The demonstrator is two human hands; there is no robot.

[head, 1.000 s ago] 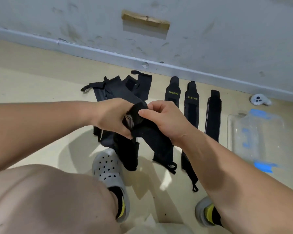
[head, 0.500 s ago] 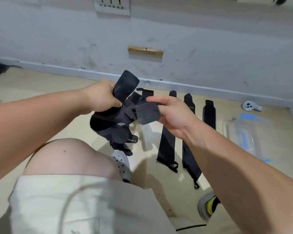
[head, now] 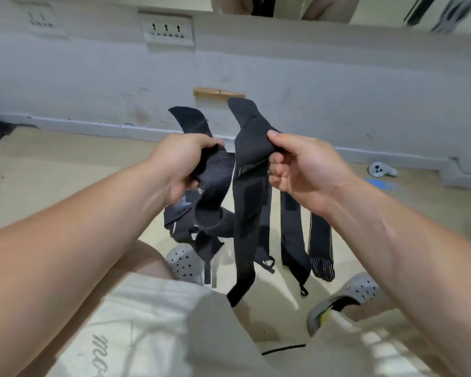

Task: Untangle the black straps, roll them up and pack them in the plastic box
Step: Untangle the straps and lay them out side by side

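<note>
Step in hand: untangling, by my reading; one strap is being parted from the knot.
Left hand point(head: 184, 164): raised in front of the wall, fingers point(head: 206, 142) clamped round the tangled bundle point(head: 204, 213), one strap end sticking up above the fist.
Right hand point(head: 307, 170): level with the left and just beside it, thumb and curled fingers pinching the long strap point(head: 246, 213) near its upper end.
Long strap: hangs straight down between the knees, its tail clear of the floor point(head: 65, 172); its upper part lies close against the bundle, and I cannot tell whether they are fully apart.
Sorted straps point(head: 291, 232): three lie flat, side by side on the floor under the hands.
Plastic box point(head: 379, 183): mostly hidden behind the right forearm; only a blue patch shows, near a white controller point(head: 381, 170).
Progress: early; no rolled strap shows.
Risk, knot tightening: pulling the hands apart while a loop is caught would cinch the bundle harder.
Risk, snagging: the darker rectangles suggest hook-and-loop patches, which could stick to neighbouring straps.
Risk, disturbing the row: the dangling tail could drag across the sorted straps and tangle them.
Risk, slipping: a sharp tug could pull the long strap out of the right hand's narrow pinch.
</note>
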